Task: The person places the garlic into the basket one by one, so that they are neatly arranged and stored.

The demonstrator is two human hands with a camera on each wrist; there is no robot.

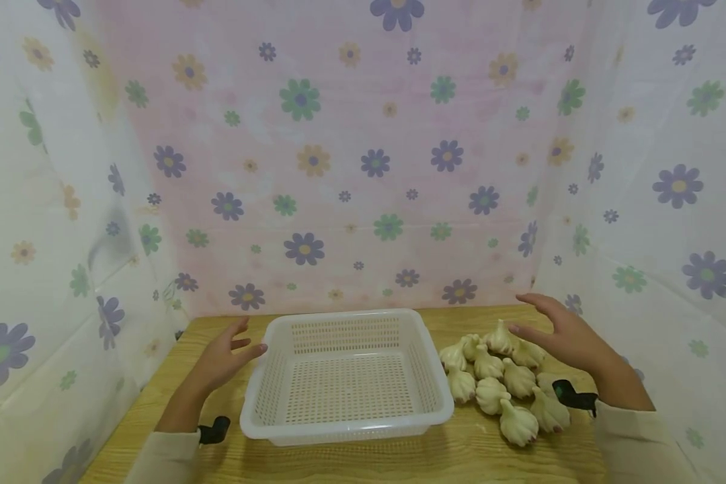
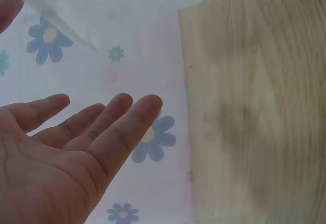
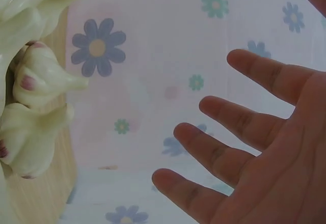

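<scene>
A white perforated plastic basket (image 1: 346,430) stands on the wooden table, its inside bare in the head view. To its right lies a loose pile of several garlic bulbs (image 1: 490,395), pale with stubby stems. My left hand (image 1: 222,359) hovers beside the basket's left rim, fingers spread and holding nothing; its palm (image 2: 56,168) shows in the left wrist view. Over the back right of the garlic pile is my right hand (image 1: 571,339), its fingers (image 3: 244,117) apart and nothing between them. In the right wrist view, garlic bulbs (image 3: 41,76) appear at the left edge.
The wooden table (image 1: 218,464) meets a flower-printed cloth backdrop (image 1: 351,188) behind, with similar cloth walls on the left (image 1: 48,282) and right (image 1: 653,222). A dark wrist strap piece (image 1: 214,430) juts from the left sleeve, and another (image 1: 573,396) from the right.
</scene>
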